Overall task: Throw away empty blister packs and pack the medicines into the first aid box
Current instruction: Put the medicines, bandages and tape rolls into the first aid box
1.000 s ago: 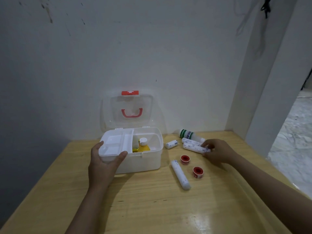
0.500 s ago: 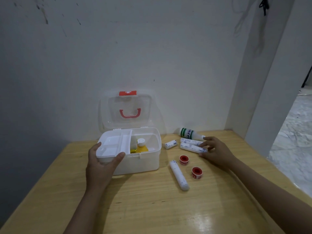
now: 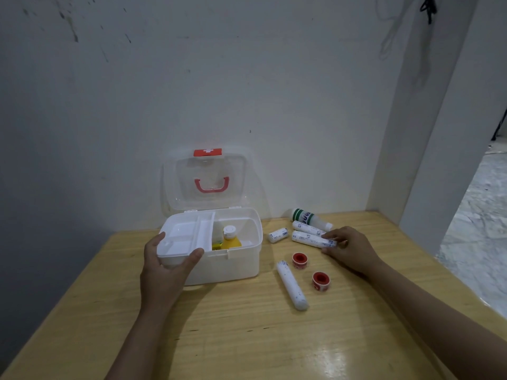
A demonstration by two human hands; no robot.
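Wooden table: my left hand keeps clamping the tray; right hand, at 3 o'clock, now pinches a bandage roll, boxing next.

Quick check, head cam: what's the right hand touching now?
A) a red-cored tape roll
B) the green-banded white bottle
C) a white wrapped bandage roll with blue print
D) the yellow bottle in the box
C: the right hand has its fingertips on the end of the white wrapped bandage roll with blue print; both red-cored tape rolls lie apart from it on the wooden table.
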